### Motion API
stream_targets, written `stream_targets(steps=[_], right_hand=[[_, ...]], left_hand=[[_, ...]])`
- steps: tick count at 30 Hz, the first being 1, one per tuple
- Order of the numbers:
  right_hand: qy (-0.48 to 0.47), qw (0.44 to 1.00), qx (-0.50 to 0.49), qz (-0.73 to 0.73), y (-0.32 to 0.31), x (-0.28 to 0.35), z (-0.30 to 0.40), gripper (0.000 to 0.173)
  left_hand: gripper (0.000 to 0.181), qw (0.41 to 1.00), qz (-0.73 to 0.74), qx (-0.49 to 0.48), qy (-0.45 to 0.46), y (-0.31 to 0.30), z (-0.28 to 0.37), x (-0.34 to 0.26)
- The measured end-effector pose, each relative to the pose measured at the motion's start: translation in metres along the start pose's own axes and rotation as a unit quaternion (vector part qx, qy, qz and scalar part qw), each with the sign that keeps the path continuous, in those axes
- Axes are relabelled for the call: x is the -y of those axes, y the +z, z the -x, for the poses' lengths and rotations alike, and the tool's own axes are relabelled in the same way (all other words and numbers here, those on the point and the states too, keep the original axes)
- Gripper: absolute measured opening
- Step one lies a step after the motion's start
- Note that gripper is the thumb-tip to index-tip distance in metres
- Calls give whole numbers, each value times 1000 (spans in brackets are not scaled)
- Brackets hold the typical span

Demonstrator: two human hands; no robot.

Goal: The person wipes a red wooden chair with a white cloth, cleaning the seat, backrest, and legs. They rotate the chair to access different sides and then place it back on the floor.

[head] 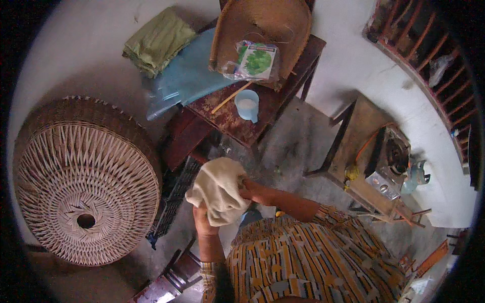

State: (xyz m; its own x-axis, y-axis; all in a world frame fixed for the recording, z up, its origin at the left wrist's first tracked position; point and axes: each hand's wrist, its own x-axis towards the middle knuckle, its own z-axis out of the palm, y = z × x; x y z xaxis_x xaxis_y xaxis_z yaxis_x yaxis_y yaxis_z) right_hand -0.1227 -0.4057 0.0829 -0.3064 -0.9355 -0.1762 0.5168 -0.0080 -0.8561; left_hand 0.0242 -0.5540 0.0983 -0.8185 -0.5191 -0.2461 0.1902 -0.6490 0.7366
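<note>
A cream cloth [221,185] hangs in loose folds between both my hands, above the floor. My left hand [206,222] holds it from below at the near left, with the fingers hidden behind the fabric. At the cloth's right edge my right hand [248,189] grips it, its fingertips partly covered. Beyond the cloth is a worn dark wooden table [231,123]. On that table stand a light blue plastic mug [248,108] with whitish contents and a thin wooden stick [232,97].
A woven tray [261,22] on the table carries a seed packet [259,62] in clear plastic. Blue plastic sheeting [189,72] and folded green cloth [161,41] lie beside it. A large wicker basket [91,181] stands left. Right, a bench [348,151] bears a gas stove [392,159].
</note>
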Motion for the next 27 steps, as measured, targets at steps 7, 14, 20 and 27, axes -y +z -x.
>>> stream_targets(steps=[7, 14, 20, 27], right_hand=[[111, 963, -96, -224, 0, -16, -46, 58], [106, 970, -204, -81, -1, -41, -113, 49], [28, 890, -175, 420, -24, 18, -122, 62], [7, 731, -114, 672, -59, 44, -160, 68]], left_hand=[[55, 988, -130, 5, -80, 6, -50, -31], [56, 972, -218, -6, -92, -63, -92, -31], [58, 981, -154, -99, -66, -164, -128, -16], [37, 897, 155, -396, -118, -360, -194, 6]])
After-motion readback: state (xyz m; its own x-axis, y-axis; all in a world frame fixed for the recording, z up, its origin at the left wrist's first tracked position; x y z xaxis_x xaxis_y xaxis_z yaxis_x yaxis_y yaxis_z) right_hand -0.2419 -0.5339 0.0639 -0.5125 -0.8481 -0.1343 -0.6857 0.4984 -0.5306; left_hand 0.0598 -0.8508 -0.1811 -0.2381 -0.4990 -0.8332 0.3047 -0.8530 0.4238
